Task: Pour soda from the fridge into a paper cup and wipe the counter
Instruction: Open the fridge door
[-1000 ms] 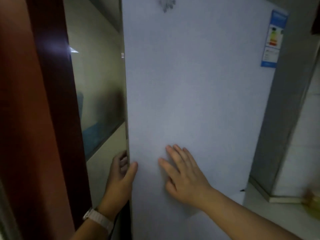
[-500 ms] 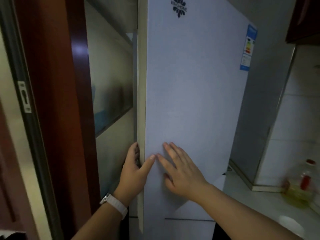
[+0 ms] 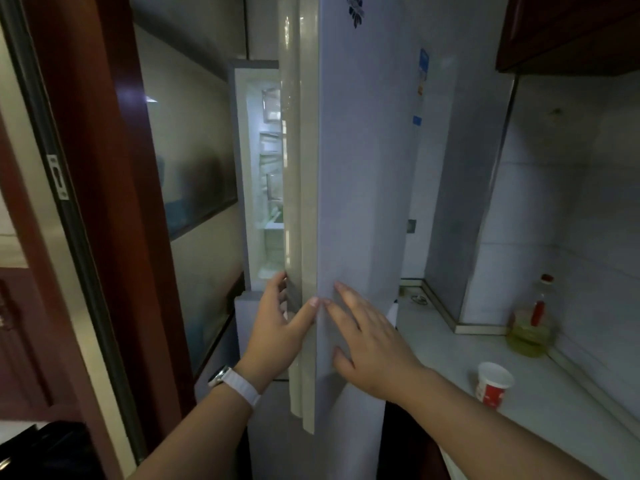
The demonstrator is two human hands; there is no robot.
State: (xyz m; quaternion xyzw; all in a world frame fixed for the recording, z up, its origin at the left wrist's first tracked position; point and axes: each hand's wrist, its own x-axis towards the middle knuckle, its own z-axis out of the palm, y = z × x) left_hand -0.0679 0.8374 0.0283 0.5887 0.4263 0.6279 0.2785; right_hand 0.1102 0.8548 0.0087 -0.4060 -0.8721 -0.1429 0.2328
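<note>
On one fridge door (image 3: pixel 360 174), two hands (image 3: pixel 280 327) (image 3: pixel 372 344); one paper cup (image 3: pixel 493 384) nearby.

place: home kitchen | evidence: fridge (image 3: pixel 360 202); tiled wall (image 3: pixel 571 202); counter (image 3: pixel 554 393); oil bottle (image 3: pixel 530 327); paper cup (image 3: pixel 493 384)

pale counter (image 3: pixel 571 407), paper cup (image 3: pixel 493 384), oil bottle (image 3: pixel 531 323)

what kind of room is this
Most likely a small home kitchen: a fridge door stands ajar with light inside, a pale counter runs along a tiled wall, and a bottle of yellow oil and a paper cup stand on it.
</note>
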